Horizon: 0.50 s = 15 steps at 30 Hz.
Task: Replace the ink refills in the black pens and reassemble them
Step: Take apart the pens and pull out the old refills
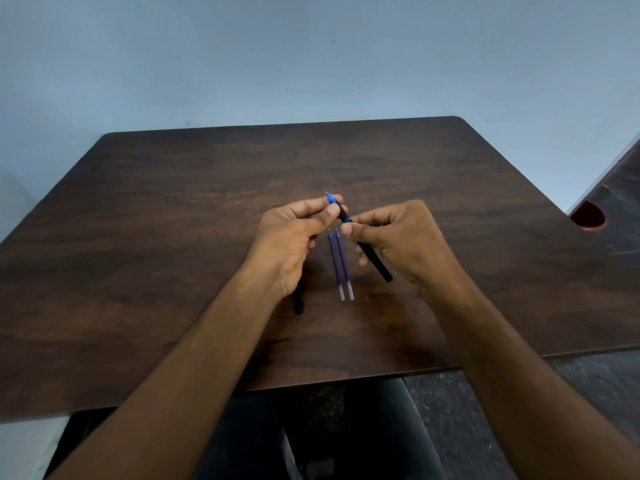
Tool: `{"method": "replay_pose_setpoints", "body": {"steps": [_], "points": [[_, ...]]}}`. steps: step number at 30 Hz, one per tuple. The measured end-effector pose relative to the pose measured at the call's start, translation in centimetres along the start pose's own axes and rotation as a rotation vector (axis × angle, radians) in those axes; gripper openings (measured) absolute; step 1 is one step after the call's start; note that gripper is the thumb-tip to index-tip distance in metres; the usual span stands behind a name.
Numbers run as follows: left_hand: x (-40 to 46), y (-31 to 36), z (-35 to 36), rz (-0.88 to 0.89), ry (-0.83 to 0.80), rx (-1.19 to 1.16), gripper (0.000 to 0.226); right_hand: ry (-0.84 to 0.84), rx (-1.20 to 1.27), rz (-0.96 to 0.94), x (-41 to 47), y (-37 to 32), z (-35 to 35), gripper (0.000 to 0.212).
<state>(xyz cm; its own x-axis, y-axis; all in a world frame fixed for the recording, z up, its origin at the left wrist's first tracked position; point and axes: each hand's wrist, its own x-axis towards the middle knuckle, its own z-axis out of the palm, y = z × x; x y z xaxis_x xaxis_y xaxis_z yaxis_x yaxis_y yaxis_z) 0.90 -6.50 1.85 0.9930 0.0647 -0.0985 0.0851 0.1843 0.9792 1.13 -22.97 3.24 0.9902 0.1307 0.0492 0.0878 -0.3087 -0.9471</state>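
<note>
1. Your left hand (294, 233) is raised above the middle of the table (173, 220), with its thumb and fingers curled in to pinch the blue tip end of a black pen (360, 239).
2. Your right hand (398, 240) grips the same pen further down its barrel, thumb on the near side and the other fingers wrapped over it, so the pen is held between both hands.
3. The pen slants from upper left to lower right. Its thin metal point sticks out past your left fingertips, and its black back end pokes out below your right palm.
4. Two blue refills (341, 265) lie on the table just below your hands, in the gap between them. They lie side by side, almost parallel and very close to each other, with their thin points away from you and their clear ends toward you.
5. The end of a second black pen (298, 304) shows on the table under your left wrist. The rest of it is hidden by the wrist and forearm, so you cannot tell how it lies.
6. The table is dark brown wood grain with rounded far corners and stands against a pale blue-grey wall (311, 57).
7. At the right edge a reddish round object (588, 218) is partly visible beside the table, too cut off to identify.
</note>
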Motion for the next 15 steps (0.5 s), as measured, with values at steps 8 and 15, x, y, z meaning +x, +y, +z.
{"method": "replay_pose_setpoints", "body": {"steps": [8, 15], "points": [[0.59, -0.45, 0.26, -0.09, 0.073, -0.045, 0.042, 0.016, -0.034, -0.024, 0.16, 0.16, -0.01, 0.008], [0.4, -0.55, -0.38, -0.054, -0.046, -0.052, 0.018, 0.013, -0.026, 0.015, 0.38, 0.52, 0.18, 0.006]]}}
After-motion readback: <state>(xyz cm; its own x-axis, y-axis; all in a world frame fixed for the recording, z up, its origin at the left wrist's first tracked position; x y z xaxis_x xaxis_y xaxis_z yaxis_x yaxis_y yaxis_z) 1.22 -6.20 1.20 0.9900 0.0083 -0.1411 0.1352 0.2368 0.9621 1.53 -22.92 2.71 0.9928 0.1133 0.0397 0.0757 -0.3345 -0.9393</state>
